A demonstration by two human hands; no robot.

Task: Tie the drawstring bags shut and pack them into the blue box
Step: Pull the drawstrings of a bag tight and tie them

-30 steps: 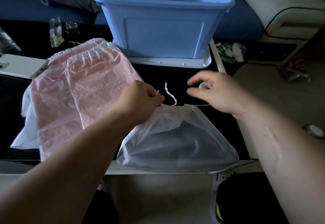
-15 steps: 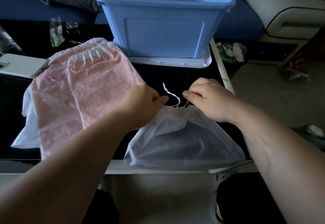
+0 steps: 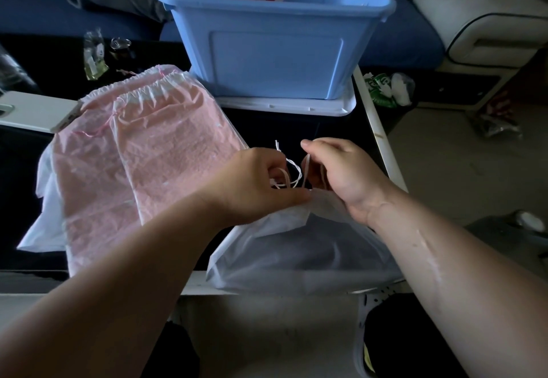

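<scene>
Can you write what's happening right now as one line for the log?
step: tying white bag | left hand: holds string | right hand: pinches string | pink bags: beside, left | blue box: behind

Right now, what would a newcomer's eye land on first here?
The left hand and right hand meet mid-frame, pinching the cord over the white bag. Behind them stands the blue box; pink bags lie to the left.
</scene>
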